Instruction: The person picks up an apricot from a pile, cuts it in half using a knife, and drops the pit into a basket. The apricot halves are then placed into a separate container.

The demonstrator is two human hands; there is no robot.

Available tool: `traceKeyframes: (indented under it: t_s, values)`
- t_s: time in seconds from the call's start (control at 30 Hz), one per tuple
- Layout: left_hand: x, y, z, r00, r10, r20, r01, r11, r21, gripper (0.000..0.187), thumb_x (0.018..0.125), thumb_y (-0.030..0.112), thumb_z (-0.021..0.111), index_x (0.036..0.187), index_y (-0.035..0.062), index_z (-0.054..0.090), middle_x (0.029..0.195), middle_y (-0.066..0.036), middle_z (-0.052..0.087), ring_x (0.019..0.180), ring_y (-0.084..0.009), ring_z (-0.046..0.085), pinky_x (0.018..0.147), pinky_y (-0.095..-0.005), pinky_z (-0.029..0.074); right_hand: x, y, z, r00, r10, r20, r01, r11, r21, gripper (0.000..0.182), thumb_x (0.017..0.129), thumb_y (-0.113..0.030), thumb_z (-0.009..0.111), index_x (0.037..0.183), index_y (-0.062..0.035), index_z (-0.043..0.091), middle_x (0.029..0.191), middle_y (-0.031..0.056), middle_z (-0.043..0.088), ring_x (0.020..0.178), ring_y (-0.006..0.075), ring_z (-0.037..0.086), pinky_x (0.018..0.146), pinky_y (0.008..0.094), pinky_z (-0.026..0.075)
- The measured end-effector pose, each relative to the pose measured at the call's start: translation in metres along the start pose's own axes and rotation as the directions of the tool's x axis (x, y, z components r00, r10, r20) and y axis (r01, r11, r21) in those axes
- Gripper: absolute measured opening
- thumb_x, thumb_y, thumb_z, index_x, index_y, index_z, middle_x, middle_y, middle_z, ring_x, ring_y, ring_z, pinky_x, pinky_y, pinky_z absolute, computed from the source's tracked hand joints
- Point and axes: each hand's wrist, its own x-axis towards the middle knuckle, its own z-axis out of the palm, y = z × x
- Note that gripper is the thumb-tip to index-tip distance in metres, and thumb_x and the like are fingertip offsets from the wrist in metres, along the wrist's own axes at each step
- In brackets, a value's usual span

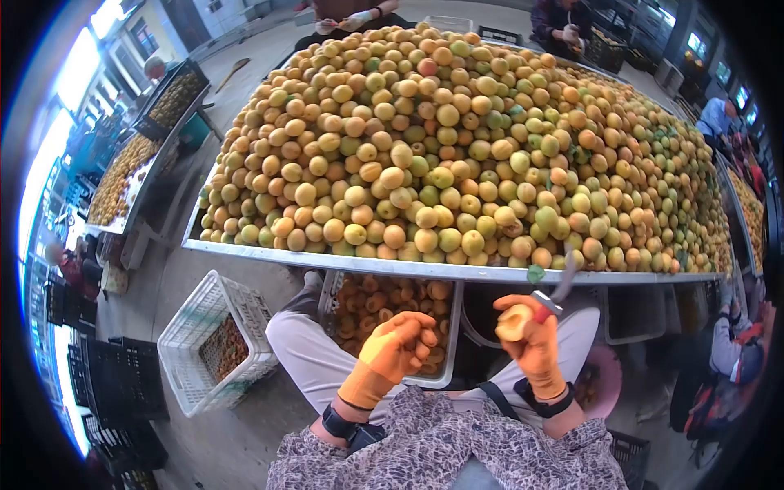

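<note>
My right hand (539, 353), in an orange glove, is closed on a knife with a red handle (542, 307) and a curved blade pointing up. The same hand also holds an apricot half (514, 322), its cut face and hollow showing. My left hand (395, 349), gloved alike, is closed with curled fingers; what is inside it, if anything, is hidden. Below it stands a crate of cut apricot halves (447, 351) between my knees. Whole apricots (457, 163) are heaped on the metal-edged table (392, 266) in front of me.
A white crate (184, 359) holding small brown pieces stands on the floor at left. A pink basin (607, 377) is beside my right leg. Black crates (122, 384) are stacked far left. Other people sit across the table, one wearing gloves (357, 20). More fruit tables stand either side.
</note>
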Motion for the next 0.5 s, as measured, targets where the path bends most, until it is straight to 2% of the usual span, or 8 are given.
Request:
traceKeyframes:
  t_s: [0.03,0.1,0.13,0.17,0.23,0.27,0.37,0.5]
  values:
    - [0.002,-0.002,-0.001,1.000,-0.016,0.009,0.016,1.000,0.007,0.026,0.100,0.021,0.050,0.113,-0.0003,0.057,0.092,-0.012,0.064,0.073,-0.0165,0.061,0.061,-0.0258,0.047,-0.003,-0.003,-0.014,0.997,-0.075,-0.029,0.074,0.997,-0.034,0.042,0.078,-0.013,0.049,0.112,0.0080,0.059,0.074,0.0024,0.056,0.047,0.0029,0.037,0.042,0.0176,0.025]
    - [0.004,-0.001,-0.001,0.995,-0.077,0.057,0.088,0.970,-0.229,0.041,0.100,0.034,0.048,0.118,-0.0026,0.055,0.097,-0.016,0.064,0.079,-0.0214,0.062,0.066,-0.0308,0.049,-0.011,-0.012,-0.027,0.969,-0.215,-0.123,0.201,0.973,-0.115,0.043,0.077,-0.014,0.051,0.112,0.0087,0.058,0.074,0.0022,0.056,0.049,0.0025,0.037,0.043,0.0176,0.025]
    - [0.009,-0.007,-0.011,0.993,-0.066,0.101,0.087,0.969,-0.232,0.055,0.099,0.045,0.047,0.123,-0.0048,0.053,0.105,-0.021,0.063,0.088,-0.0273,0.062,0.077,-0.0372,0.050,-0.014,-0.017,-0.029,0.946,-0.290,-0.142,0.274,0.954,-0.120,0.038,0.076,-0.015,0.057,0.107,0.0069,0.060,0.075,0.0003,0.056,0.048,0.0027,0.039,0.042,0.0159,0.026]
    - [0.010,-0.007,-0.010,0.993,-0.069,0.097,0.089,0.970,-0.226,0.055,0.099,0.045,0.047,0.123,-0.0048,0.053,0.105,-0.021,0.063,0.088,-0.0273,0.062,0.077,-0.0372,0.050,-0.017,-0.016,-0.034,0.931,-0.310,-0.191,0.292,0.949,-0.117,0.041,0.076,-0.016,0.057,0.109,0.0083,0.059,0.074,0.0013,0.055,0.048,0.0025,0.036,0.043,0.0159,0.024]
    - [0.012,-0.009,-0.007,0.981,-0.038,0.192,0.105,0.929,-0.354,0.060,0.097,0.047,0.049,0.126,-0.0054,0.051,0.111,-0.024,0.061,0.096,-0.0306,0.061,0.086,-0.0409,0.049,-0.018,-0.010,-0.049,0.893,-0.434,-0.120,0.417,0.898,-0.144,0.046,0.079,-0.024,0.061,0.111,0.0095,0.056,0.072,0.0015,0.054,0.048,0.0025,0.035,0.044,0.0165,0.023]
    - [0.013,-0.009,-0.007,0.975,-0.027,0.223,0.108,0.927,-0.359,0.063,0.096,0.048,0.051,0.129,-0.0059,0.049,0.116,-0.026,0.059,0.105,-0.0337,0.058,0.092,-0.0437,0.047,-0.019,-0.009,-0.055,0.877,-0.473,-0.086,0.452,0.872,-0.189,0.054,0.082,-0.032,0.063,0.114,0.0101,0.054,0.070,0.0011,0.053,0.048,0.0029,0.036,0.043,0.0176,0.021]
    - [0.010,-0.007,0.002,0.982,-0.007,0.187,0.068,0.945,-0.320,0.064,0.095,0.048,0.053,0.129,-0.0059,0.048,0.119,-0.026,0.057,0.110,-0.0349,0.057,0.096,-0.0457,0.046,-0.021,-0.003,-0.058,0.841,-0.518,-0.157,0.482,0.849,-0.216,0.058,0.083,-0.038,0.064,0.114,0.0101,0.053,0.068,0.0016,0.052,0.047,0.0035,0.035,0.043,0.0182,0.021]
    - [0.013,-0.009,0.001,0.980,-0.014,0.197,0.075,0.948,-0.309,0.066,0.095,0.049,0.052,0.131,-0.0065,0.046,0.122,-0.028,0.054,0.114,-0.0369,0.055,0.099,-0.0477,0.044,-0.022,-0.006,-0.060,0.847,-0.501,-0.179,0.462,0.859,-0.219,0.057,0.083,-0.036,0.063,0.115,0.0104,0.052,0.067,0.0024,0.052,0.046,0.0038,0.034,0.043,0.0183,0.021]
